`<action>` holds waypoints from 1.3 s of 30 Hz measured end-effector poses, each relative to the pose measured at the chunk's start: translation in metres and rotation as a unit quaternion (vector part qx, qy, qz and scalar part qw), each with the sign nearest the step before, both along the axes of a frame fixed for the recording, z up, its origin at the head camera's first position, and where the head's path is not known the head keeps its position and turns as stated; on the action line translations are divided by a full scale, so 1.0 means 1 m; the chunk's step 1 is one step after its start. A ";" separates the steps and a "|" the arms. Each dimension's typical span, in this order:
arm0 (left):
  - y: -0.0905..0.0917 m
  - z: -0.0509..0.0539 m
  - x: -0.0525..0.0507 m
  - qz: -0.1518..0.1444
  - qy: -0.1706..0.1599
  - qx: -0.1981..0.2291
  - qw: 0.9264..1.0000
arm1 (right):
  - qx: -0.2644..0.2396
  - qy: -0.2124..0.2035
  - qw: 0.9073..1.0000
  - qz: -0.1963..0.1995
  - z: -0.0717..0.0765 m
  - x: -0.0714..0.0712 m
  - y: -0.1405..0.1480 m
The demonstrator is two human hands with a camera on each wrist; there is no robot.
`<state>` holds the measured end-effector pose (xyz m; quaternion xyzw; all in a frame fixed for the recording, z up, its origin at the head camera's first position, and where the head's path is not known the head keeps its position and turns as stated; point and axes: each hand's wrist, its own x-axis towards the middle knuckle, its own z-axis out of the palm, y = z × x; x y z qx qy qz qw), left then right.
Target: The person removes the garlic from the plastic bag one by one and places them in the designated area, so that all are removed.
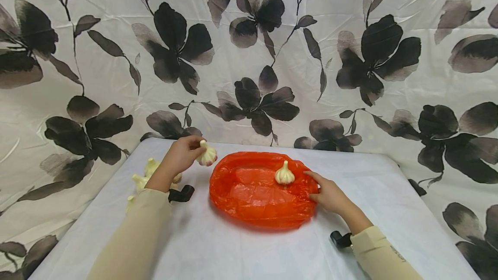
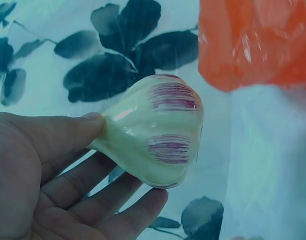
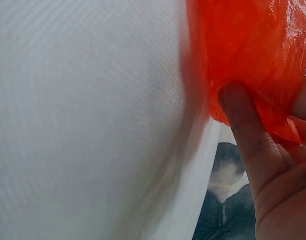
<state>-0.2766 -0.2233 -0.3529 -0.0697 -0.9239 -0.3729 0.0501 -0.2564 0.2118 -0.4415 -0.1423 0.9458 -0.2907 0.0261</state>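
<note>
My left hand (image 1: 180, 155) pinches a garlic bulb (image 2: 157, 131) by its stem, above the table to the left of a red plastic bag (image 1: 253, 217). Purple streaks mark the pale skin of this bulb. The bag lies spread in a wide oval with a raised, crinkled rim. Inside it, towards the right, another garlic bulb (image 1: 285, 174) stands with its stem up. At the bag's right edge my right hand (image 1: 333, 197) holds the rim; in the right wrist view its thumb (image 3: 242, 117) lies against the red plastic, and its other fingers are partly hidden.
Several more garlic bulbs (image 1: 140, 181) are grouped at the table's left side, partly hidden behind the left forearm. The white-covered table (image 1: 249, 254) ends at a floral cloth (image 1: 256, 55) hanging behind it.
</note>
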 end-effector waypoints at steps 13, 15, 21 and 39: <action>-0.027 -0.010 -0.013 0.018 0.019 -0.048 0.998 | 0.003 -0.015 1.000 -0.004 0.005 0.004 -0.001; -0.032 -0.012 -0.015 0.023 0.023 -0.055 0.998 | 0.005 -0.015 1.000 -0.005 0.005 0.003 -0.001; -0.041 -0.017 -0.022 0.039 0.014 -0.059 0.997 | 0.004 -0.022 1.000 -0.008 0.005 0.002 0.000; -0.049 -0.032 -0.040 0.043 -0.022 -0.090 0.995 | -0.001 -0.008 1.000 -0.007 -0.001 0.003 0.003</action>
